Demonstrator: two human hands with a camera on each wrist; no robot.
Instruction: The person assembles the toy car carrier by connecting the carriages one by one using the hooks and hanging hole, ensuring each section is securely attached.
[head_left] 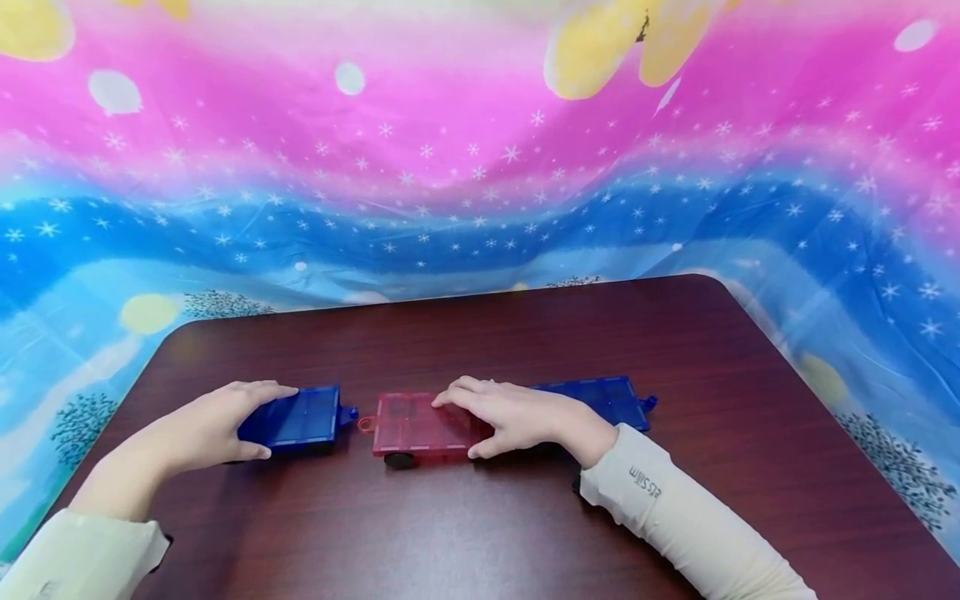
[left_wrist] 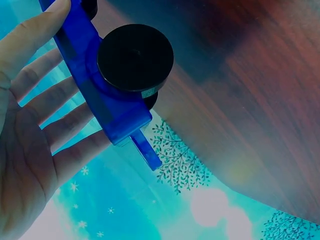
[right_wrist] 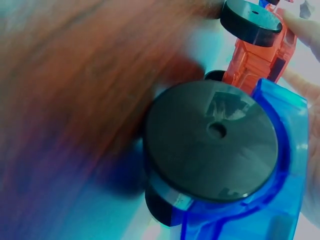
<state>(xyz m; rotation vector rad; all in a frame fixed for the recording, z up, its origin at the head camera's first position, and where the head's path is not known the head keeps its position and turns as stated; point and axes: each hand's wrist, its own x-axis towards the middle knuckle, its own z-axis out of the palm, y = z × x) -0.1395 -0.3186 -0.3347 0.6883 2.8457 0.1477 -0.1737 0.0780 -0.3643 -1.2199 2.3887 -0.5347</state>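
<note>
My left hand [head_left: 202,429] grips a translucent blue toy car base [head_left: 307,417] by its left end, thumb on the near side and fingers on the far side. Its blue hook [head_left: 348,414] points right, close beside the red loop [head_left: 366,425] of a translucent red toy car base [head_left: 405,421]. Over that red base's right part, my right hand [head_left: 517,412] holds it between thumb and fingers. A second blue car base [head_left: 611,396] lies behind the right wrist, its joint with the red one hidden. Black wheels [left_wrist: 135,57] show under the left blue base in the left wrist view.
The cars are on a dark reddish-brown table [head_left: 450,533] with rounded far corners. Behind and around it hangs a pink and blue cloth [head_left: 450,167] with snowflakes. Another hook [head_left: 649,403] sticks out from the right blue base.
</note>
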